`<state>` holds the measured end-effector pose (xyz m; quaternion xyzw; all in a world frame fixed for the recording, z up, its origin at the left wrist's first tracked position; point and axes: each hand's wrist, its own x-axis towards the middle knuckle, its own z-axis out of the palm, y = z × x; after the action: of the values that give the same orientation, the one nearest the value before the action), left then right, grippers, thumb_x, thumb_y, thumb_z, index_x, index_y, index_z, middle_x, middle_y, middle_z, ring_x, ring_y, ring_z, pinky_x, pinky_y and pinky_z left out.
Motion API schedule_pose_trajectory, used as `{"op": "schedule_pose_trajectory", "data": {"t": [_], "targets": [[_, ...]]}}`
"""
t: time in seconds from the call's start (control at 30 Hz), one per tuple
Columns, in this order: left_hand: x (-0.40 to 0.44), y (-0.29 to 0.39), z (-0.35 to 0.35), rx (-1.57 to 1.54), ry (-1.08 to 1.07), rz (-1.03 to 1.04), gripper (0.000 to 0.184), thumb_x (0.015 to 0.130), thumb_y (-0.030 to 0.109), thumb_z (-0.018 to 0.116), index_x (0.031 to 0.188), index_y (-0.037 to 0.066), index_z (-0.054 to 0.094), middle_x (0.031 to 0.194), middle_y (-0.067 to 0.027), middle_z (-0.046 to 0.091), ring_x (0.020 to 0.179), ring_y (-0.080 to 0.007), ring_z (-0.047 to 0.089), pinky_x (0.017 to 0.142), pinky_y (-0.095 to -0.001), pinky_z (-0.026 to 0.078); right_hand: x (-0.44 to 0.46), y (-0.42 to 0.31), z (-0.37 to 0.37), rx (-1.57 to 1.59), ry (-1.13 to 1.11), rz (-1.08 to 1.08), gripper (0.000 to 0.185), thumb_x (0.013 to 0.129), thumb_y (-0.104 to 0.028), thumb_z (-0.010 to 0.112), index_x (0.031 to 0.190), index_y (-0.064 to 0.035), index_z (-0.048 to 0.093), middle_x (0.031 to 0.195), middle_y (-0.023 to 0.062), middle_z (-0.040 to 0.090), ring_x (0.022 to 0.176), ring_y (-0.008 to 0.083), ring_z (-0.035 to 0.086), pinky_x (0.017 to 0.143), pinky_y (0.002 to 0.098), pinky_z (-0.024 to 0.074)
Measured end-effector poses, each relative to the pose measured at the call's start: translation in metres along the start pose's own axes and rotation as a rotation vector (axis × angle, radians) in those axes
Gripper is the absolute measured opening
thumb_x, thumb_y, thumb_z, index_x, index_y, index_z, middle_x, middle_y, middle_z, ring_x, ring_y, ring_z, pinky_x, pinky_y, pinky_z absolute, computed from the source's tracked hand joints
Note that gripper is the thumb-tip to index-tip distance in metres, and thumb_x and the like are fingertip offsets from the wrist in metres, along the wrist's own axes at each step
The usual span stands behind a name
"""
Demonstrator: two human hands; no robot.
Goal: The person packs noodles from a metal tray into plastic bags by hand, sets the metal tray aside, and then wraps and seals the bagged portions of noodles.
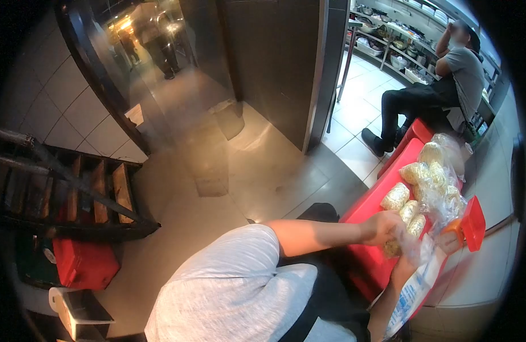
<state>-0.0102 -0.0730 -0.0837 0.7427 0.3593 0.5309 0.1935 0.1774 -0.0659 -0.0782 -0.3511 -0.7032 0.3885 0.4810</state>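
Note:
My left hand (pixel 382 229) reaches in over a red bench-like surface (pixel 362 256), fingers closed on a thin clear plastic bag (pixel 410 246). Below those fingers sits a pale yellow, stringy-looking lump (pixel 391 248). My right hand (pixel 404 270) is at the other side of the same clear bag, its fingers bent and partly hidden by the film. Several bagged pale yellow portions (pixel 395 196) lie just beyond my hands. Close to my right forearm is a white plastic bag with blue print (pixel 410 299).
An orange-and-red object (pixel 472 223) stands by the wall on the right. Another person (pixel 465 68) sits beyond the bench, near metal shelves (pixel 388 34) of kitchenware. To the left are stairs (pixel 97 191), a red box (pixel 86 262) and a white bin (pixel 75 310).

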Motion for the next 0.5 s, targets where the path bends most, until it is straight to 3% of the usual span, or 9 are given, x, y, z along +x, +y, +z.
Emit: {"op": "schedule_pose_trajectory", "data": {"t": [0.1, 0.13, 0.2, 0.23, 0.27, 0.37, 0.5], "targets": [[-0.019, 0.020, -0.009, 0.139, 0.155, 0.248, 0.016, 0.076, 0.020, 0.063, 0.087, 0.009, 0.062, 0.093, -0.0110, 0.062, 0.096, -0.0310, 0.057, 0.089, -0.0383, 0.043, -0.017, -0.002, 0.015, -0.420, 0.016, -0.588, 0.017, 0.083, -0.017, 0.065, 0.090, -0.0021, 0.063, 0.098, 0.0143, 0.063, 0.096, 0.0276, 0.061, 0.093, 0.0421, 0.0430], [-0.036, 0.008, -0.003, 0.152, 0.095, 0.225, 0.016, 0.077, 0.022, 0.063, 0.087, 0.010, 0.063, 0.092, -0.0102, 0.062, 0.095, -0.0321, 0.056, 0.088, -0.0393, 0.043, -0.027, 0.012, 0.020, -0.606, 0.021, -0.775, 0.018, 0.082, -0.019, 0.066, 0.089, -0.0029, 0.063, 0.096, 0.0133, 0.063, 0.095, 0.0272, 0.061, 0.093, 0.0432, 0.0431], [-0.087, -0.020, 0.015, 0.141, -0.022, 0.071, 0.017, 0.077, 0.024, 0.062, 0.088, 0.010, 0.063, 0.090, -0.0092, 0.062, 0.092, -0.0318, 0.057, 0.087, -0.0413, 0.044, -0.064, 0.063, 0.028, -0.437, -0.029, -0.464, 0.021, 0.075, -0.018, 0.072, 0.089, -0.0059, 0.062, 0.089, 0.0099, 0.063, 0.090, 0.0266, 0.062, 0.090, 0.0445, 0.0449], [-0.098, -0.013, 0.023, 0.141, 0.029, 0.067, 0.017, 0.078, 0.022, 0.061, 0.088, 0.009, 0.063, 0.089, -0.0096, 0.062, 0.090, -0.0315, 0.058, 0.087, -0.0416, 0.044, -0.069, 0.056, 0.036, -0.580, -0.020, -0.598, 0.025, 0.070, -0.017, 0.075, 0.089, -0.0074, 0.062, 0.084, 0.0085, 0.062, 0.085, 0.0270, 0.062, 0.087, 0.0435, 0.0465], [-0.105, -0.011, 0.028, 0.143, 0.080, 0.064, 0.016, 0.079, 0.021, 0.060, 0.089, 0.008, 0.062, 0.087, -0.0101, 0.062, 0.088, -0.0312, 0.058, 0.086, -0.0419, 0.044, -0.078, 0.048, 0.048, -0.368, 0.076, -0.398, 0.027, 0.071, -0.021, 0.075, 0.089, -0.0071, 0.062, 0.083, 0.0092, 0.062, 0.083, 0.0273, 0.061, 0.085, 0.0420, 0.0475], [-0.098, -0.010, 0.023, 0.102, 0.022, -0.041, 0.014, 0.080, 0.017, 0.057, 0.090, 0.008, 0.061, 0.085, -0.0130, 0.062, 0.084, -0.0325, 0.059, 0.081, -0.0426, 0.045, -0.077, 0.061, 0.048, -0.299, 0.110, -0.292, 0.029, 0.077, -0.028, 0.069, 0.092, -0.0048, 0.061, 0.084, 0.0115, 0.062, 0.081, 0.0280, 0.061, 0.081, 0.0395, 0.0475], [-0.084, -0.004, 0.028, 0.068, 0.154, -0.268, 0.012, 0.083, 0.015, 0.053, 0.089, 0.007, 0.060, 0.085, -0.0176, 0.061, 0.083, -0.0371, 0.059, 0.073, -0.0447, 0.046, -0.063, 0.052, 0.059, -0.060, 0.182, -0.114, 0.029, 0.086, -0.031, 0.061, 0.094, -0.0022, 0.060, 0.084, 0.0089, 0.061, 0.080, 0.0218, 0.059, 0.075, 0.0336, 0.0472]]}}
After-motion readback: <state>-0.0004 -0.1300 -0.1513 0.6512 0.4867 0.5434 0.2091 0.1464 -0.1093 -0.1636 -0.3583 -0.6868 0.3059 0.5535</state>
